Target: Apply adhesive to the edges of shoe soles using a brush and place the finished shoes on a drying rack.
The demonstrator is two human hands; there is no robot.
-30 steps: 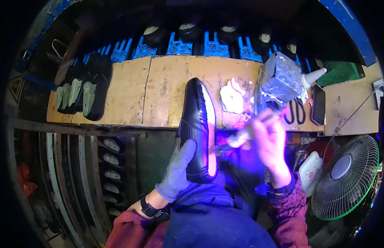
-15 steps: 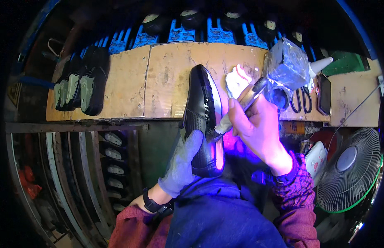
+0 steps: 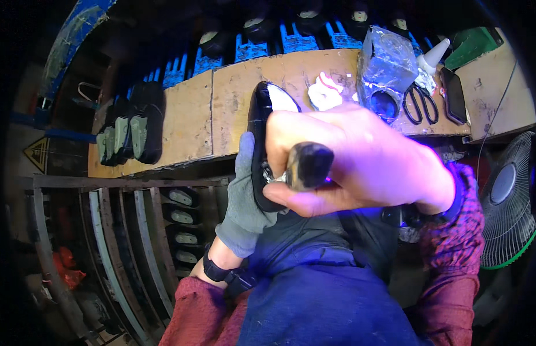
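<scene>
At the near edge of the tan cardboard-covered table [image 3: 184, 118], the grey-gloved left hand [image 3: 242, 187] grips a black leather shoe [image 3: 257, 128]; the bare right hand [image 3: 360, 158], pinching a dark-ended brush handle [image 3: 311, 165], has moved left across it; brushing probably continues there.

The shoe [image 3: 257, 128] looks smooth, the glove [image 3: 246, 209] knitted cloth, the benchtop [image 3: 236, 106] scuffed cardboard.

Widest pass over bare tan cardboard bench top [image 3: 187, 115], between black shoes with grey-green soles [image 3: 148, 124] at left and glossy black shoe [image 3: 257, 115] in grey-gloved left hand [image 3: 245, 193]. Blocked from right by bare right hand [image 3: 360, 155] and dark-ended tool handle [image 3: 310, 165]. Narrow gap between held shoe and crumpled white cloth [image 3: 324, 93]. Farther right, obstructed by silver foil-wrapped box [image 3: 388, 60], black-handled scissors [image 3: 433, 109].
</scene>
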